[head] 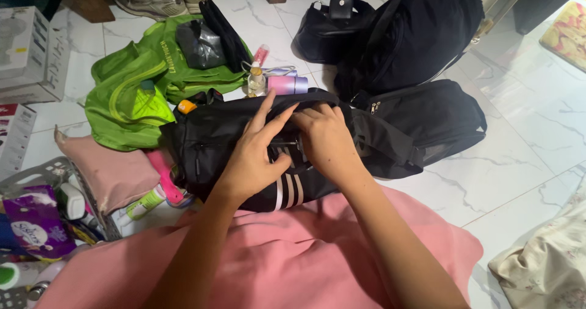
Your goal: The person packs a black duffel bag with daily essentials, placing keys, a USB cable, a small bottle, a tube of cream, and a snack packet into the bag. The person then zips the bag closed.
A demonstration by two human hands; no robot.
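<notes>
A black bag with white stripes (213, 141) lies across my lap on the pink cloth (293, 254). My left hand (256, 156) rests on top of it, fingers spread and pointing toward the bag's upper seam. My right hand (326, 135) presses on the bag beside it, fingers curled at the seam where the zip seems to run. Whether either hand pinches a zip pull is hidden by the fingers.
A green bag (131, 89) lies on the white tiled floor at left, with a dark pouch (201, 43) on it. Small bottles (274, 80) stand behind the black bag. More black bags (421, 40) sit at right. A grey basket (49, 174) with toiletries stands at lower left.
</notes>
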